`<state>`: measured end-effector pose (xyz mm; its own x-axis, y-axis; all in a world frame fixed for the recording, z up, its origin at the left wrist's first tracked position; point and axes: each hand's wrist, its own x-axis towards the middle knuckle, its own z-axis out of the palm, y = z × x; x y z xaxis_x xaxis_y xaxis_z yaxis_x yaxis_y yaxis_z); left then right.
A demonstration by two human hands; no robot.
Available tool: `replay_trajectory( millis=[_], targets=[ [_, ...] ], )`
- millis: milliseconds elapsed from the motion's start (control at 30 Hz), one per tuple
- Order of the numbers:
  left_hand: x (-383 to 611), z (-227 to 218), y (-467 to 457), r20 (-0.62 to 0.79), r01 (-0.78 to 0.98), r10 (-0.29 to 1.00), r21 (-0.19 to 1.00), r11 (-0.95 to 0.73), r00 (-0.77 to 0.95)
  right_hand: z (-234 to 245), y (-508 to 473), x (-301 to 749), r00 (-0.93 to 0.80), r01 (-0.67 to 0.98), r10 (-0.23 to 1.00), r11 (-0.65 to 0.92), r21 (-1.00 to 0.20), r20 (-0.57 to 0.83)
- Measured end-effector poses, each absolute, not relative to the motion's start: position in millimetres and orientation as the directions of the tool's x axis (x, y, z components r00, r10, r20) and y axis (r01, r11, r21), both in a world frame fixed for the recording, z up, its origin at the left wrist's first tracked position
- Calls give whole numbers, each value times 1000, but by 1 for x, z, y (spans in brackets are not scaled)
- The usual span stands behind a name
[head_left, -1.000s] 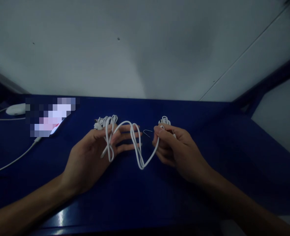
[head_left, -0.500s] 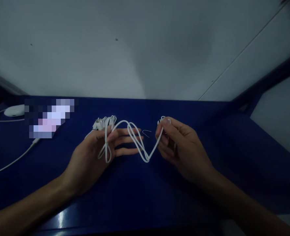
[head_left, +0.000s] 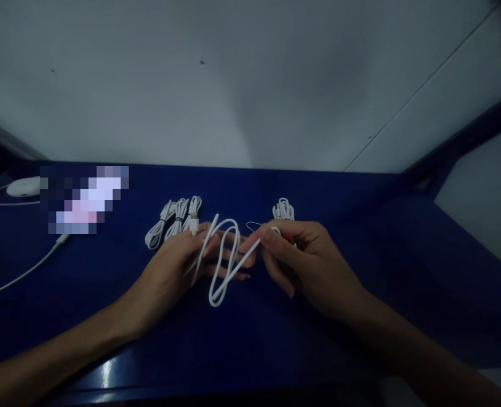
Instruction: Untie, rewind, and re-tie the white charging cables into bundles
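Observation:
A white charging cable (head_left: 214, 294) hangs in loose loops between my two hands, above the blue table. My left hand (head_left: 176, 257) pinches one part of it between thumb and forefinger, with the other fingers stretched out behind the loops. A white connector (head_left: 194, 225) shows just above that thumb. My right hand (head_left: 303, 249) grips the cable between thumb and forefinger, its lower fingers curled. Something small and orange (head_left: 288, 236) shows behind the right thumb; I cannot make out what it is. Between the hands, a thin white bent tie (head_left: 253, 225) lies on the table.
Coiled, tied white cables (head_left: 159, 226) lie beyond my left hand, and another coiled cable (head_left: 283, 208) beyond my right. On the left are a blurred-out lit device (head_left: 91, 203) with a cord (head_left: 30, 277) and a white rounded object (head_left: 24, 186). A pale wall (head_left: 250, 85) rises behind the blue table (head_left: 233, 356).
My right hand has come left and lower, nearer my left hand, with the cable. The loops hang lower and closer together. The coiled cables behind both hands are more exposed.

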<state>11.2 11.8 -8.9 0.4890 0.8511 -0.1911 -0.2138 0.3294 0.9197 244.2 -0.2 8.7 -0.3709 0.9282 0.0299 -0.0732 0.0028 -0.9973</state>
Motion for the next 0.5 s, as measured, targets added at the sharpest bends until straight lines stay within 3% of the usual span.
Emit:
replay_trajectory(
  millis=[333,500],
  targets=[
    [16,2,16,-205,-277,831,879,389,517,11,-3,243,-414,-67,910,-4,-998,24],
    [16,1,16,-219,-347,890,862,369,401,8,-2,242,-416,-75,908,15,-997,45]
  ],
)
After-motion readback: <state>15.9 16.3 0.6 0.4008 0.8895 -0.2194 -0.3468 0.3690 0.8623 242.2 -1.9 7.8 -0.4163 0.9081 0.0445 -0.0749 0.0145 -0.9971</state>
